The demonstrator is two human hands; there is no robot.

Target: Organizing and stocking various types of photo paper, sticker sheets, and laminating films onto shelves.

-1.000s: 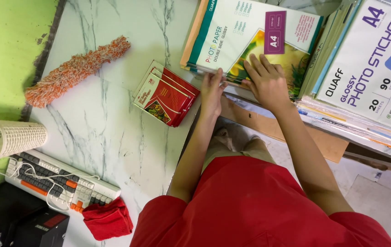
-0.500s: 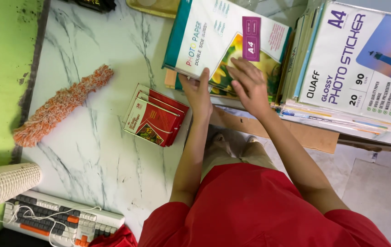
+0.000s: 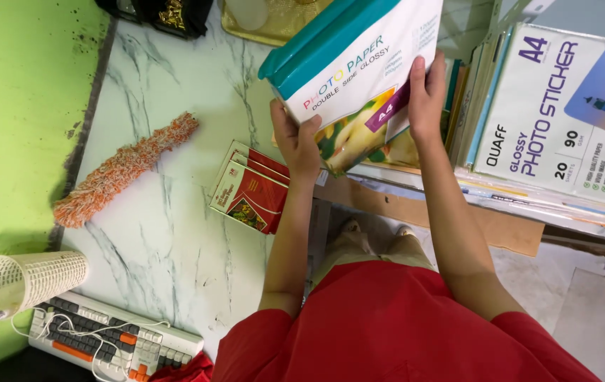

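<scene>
Seen from above, your red shirt (image 3: 401, 332) fills the lower centre of the frame, and both forearms run up from it to a thick pack of glossy paper (image 3: 359, 78) held clear of the counter at upper centre. Your left hand (image 3: 295, 141) clamps the pack's lower left edge, thumb across the printed front and fingers wrapped behind. Your right hand (image 3: 426, 95) grips the right edge, its fingers (image 3: 419, 74) laid flat over the purple label. Both hands are closed on the pack and neither is nearer; it sits squarely between them. The pack's long axis tilts from lower left toward upper right of the frame, its teal spine turned to the upper left. How far the pack clears the stacked sheets below it is hard to judge from this angle.

Just left of your left forearm, a small fan of red packets (image 3: 249, 191) lies on the white marble counter (image 3: 168, 233). Farther left lies an orange duster (image 3: 122, 170), on a diagonal. At lower left sit a white mesh cup (image 3: 26, 279) and a keyboard with orange keys (image 3: 111, 339). To the right of the frame, a large white sticker-paper pack (image 3: 564, 120) tops a pile of flat packs, well apart from your right hand.
</scene>
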